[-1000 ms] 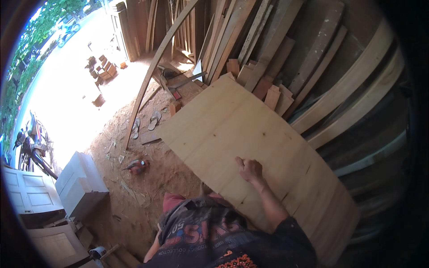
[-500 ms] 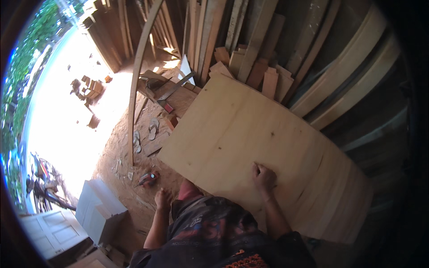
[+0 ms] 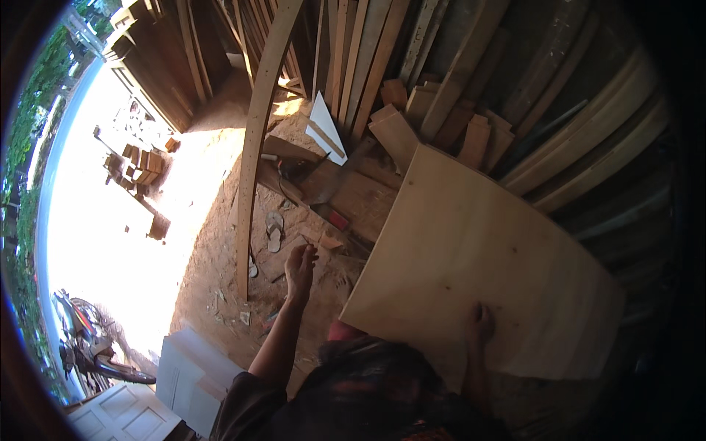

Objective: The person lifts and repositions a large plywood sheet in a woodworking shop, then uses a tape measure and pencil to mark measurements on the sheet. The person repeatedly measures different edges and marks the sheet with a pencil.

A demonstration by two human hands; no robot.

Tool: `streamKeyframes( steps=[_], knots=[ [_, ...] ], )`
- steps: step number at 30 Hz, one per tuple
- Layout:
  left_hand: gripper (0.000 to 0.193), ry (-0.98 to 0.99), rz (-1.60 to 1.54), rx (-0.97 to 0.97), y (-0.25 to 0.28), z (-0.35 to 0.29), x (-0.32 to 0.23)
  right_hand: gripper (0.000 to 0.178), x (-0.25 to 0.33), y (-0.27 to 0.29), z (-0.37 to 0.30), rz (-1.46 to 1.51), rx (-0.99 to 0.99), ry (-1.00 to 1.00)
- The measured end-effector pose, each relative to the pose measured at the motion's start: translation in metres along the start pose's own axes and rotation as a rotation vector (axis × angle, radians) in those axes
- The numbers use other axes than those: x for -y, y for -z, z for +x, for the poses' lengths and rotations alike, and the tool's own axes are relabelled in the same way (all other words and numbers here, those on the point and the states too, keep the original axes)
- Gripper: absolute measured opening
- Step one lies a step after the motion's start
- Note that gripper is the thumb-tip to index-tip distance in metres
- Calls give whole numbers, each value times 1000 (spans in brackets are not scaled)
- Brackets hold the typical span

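Observation:
My left hand (image 3: 299, 272) is in the air over the littered floor, fingers loosely bent and slightly apart, with nothing visible in it. A handsaw with a red handle (image 3: 338, 220) lies on boards just beyond it. My right hand (image 3: 481, 323) is closed in a fist on the near part of a large pale plywood sheet (image 3: 456, 242). Whatever that fist may hold is hidden. The sheet lies in front of me and to my right, its near left corner beside my leg.
A long curved wooden strip (image 3: 254, 169) stands left of the saw. Sandals (image 3: 274, 231) and wood scraps lie on the floor. Planks (image 3: 471, 66) lean along the back. White panels (image 3: 187, 375) and a motorcycle (image 3: 99, 342) are at the lower left, cut blocks (image 3: 143, 165) in the sunlight.
My left hand has moved up and forward, toward the saw. My right hand stays a fist on the plywood. The view has turned left, so the sheet appears further right.

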State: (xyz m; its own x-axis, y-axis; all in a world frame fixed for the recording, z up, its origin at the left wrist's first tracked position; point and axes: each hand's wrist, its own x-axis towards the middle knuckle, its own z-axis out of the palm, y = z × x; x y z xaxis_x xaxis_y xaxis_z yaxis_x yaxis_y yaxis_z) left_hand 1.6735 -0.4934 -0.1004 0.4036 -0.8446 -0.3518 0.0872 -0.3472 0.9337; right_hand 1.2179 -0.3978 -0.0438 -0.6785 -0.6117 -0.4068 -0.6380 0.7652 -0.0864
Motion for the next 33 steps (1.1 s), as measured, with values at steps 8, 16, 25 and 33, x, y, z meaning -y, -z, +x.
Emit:
streamKeyframes(
  steps=[8, 16, 25, 33],
  knots=[
    [37, -647, 705, 166, -24, 160, -56, 62, -16, -36, 18, -228, 5, -18],
    [56, -956, 1142, 390, -62, 256, -25, 62, -10, -35, 11, -181, -95, -5],
    [50, -593, 1232, 294, -59, 243, -27, 57, -16, -26, 13, -191, -128, 83],
    [43, -696, 1159, 256, -57, 229, -51, 59, 11, -16, 9, -61, 36, -65]
  ],
)
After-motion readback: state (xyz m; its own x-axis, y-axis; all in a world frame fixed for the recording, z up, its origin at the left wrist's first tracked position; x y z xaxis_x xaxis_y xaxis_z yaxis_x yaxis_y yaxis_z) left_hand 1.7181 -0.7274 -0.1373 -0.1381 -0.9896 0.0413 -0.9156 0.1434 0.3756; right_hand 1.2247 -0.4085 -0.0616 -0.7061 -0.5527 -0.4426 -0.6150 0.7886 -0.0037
